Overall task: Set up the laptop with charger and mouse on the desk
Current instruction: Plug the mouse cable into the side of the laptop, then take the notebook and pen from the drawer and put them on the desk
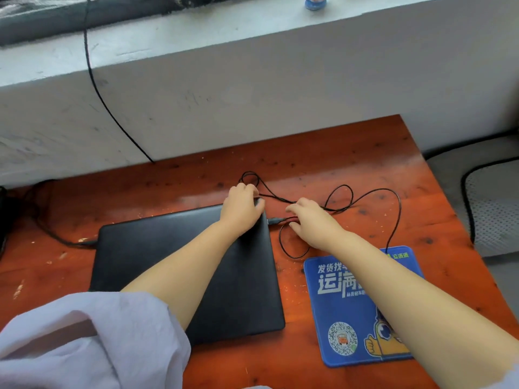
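Closed laptop on desk, left hand grip on its corner, right hand pinching cable

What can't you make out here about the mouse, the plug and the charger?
- Mouse: hidden in the head view; only its thin cable shows, running under the right forearm over the mouse pad.
- USB plug: too blurred to tell whether it is seated in the laptop.
- Charger cable: cut off at the left edge.

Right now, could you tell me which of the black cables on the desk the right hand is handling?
The thin looped cable right of the laptop, by the right hand; the other cable lies far left.
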